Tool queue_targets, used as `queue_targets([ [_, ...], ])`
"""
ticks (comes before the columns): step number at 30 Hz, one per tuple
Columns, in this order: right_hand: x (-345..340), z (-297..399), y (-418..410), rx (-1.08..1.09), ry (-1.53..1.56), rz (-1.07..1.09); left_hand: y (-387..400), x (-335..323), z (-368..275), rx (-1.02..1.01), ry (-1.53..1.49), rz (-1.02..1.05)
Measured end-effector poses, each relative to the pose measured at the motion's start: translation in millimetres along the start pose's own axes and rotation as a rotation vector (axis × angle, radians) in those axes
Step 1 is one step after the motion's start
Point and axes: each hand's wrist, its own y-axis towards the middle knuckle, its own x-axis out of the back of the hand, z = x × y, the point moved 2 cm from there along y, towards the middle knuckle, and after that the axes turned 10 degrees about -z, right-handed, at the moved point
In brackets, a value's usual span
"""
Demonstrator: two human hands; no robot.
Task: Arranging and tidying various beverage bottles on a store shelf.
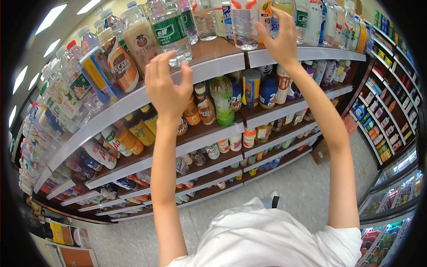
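Note:
My left hand [169, 83] is raised before the edge of the top shelf [213, 68], its thumb spread from its fingers and nothing in it. Just beyond stands a clear water bottle with a green label [169, 31]; its base is partly covered by my fingertips, and contact cannot be told. Higher and to the right, my right hand [282, 38] is also spread and holds nothing. Nearest to its thumb is a clear bottle with red markings [246, 28]. An orange-and-white package [266, 11] and a bottle with yellowish liquid [285, 8] are partly hidden behind that hand.
Lower shelves hold many drinks, among them a green bottle [222, 100] and a blue-and-yellow can [251, 88]. A Nescafé bottle [121, 66] stands left on top. Glass-door coolers [390, 200] are at right. A cardboard box [321, 152] sits on the tiled floor [213, 213].

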Motion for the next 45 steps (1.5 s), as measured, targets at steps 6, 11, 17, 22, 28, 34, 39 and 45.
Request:
queue_targets([
  [6,5.0,-20.0,-35.4,0.012,-0.032,-0.086,48.6,-2.2,6.0,0.148,0.344,0.266],
  [11,2.7,-22.3,-40.6,0.004,0.011,-0.139,57.0,-21.9,8.4,0.161,0.389,0.467],
  [17,0.7,-26.7,-41.1,0.016,-0.016,-0.147,61.3,-47.5,14.6,0.274,0.197,0.61],
  [22,-1.1,-24.4,-41.4,0.002,-0.017,-0.133,58.6,-87.6,21.0,0.236,-0.012,0.612],
  [28,1.2,-24.4,-40.5,0.003,-0.037,-0.104,58.5,-120.9,3.8,0.025,0.361,0.654],
  [34,2.9,-23.6,-40.4,0.008,-0.064,-0.089,78.2,-95.9,21.3,0.0,0.41,0.375],
  [39,0.4,-22.8,-40.2,0.021,-0.049,-0.066,89.6,-99.3,44.5,-0.024,0.578,0.274],
  [45,-2.3,-22.3,-40.2,0.031,-0.032,-0.062,85.6,-112.0,54.1,0.03,0.615,0.394],
])
